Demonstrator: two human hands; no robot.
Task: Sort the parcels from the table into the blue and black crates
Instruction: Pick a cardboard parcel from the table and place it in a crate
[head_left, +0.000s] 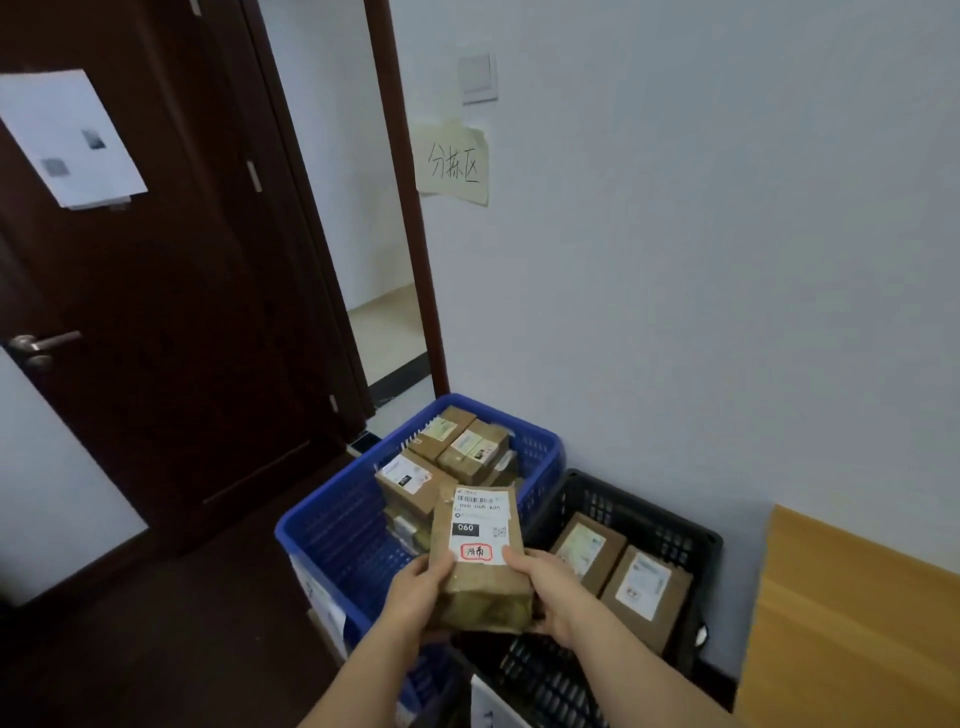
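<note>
A brown cardboard parcel with a white shipping label (480, 558) is held in the air between both hands, above the place where the two crates meet; the left hand (418, 597) grips its left edge with the thumb curled onto the top face, and the right hand (548, 592) grips its right edge the same way, thumb beside the label; the label shows "060" on a black bar and a red-ringed handwritten mark. Below and to the left stands a blue slatted plastic crate (332, 530) holding several brown labelled boxes (457, 447); just beside it on the right stands a black slatted plastic crate (670, 525) with two brown labelled boxes (647, 590) lying side by side. A dark wooden door (171, 291) stands open at left; a handwritten paper sign (453, 163) is stuck on the white wall; a yellow wooden surface (852, 623) shows at the right edge.
</note>
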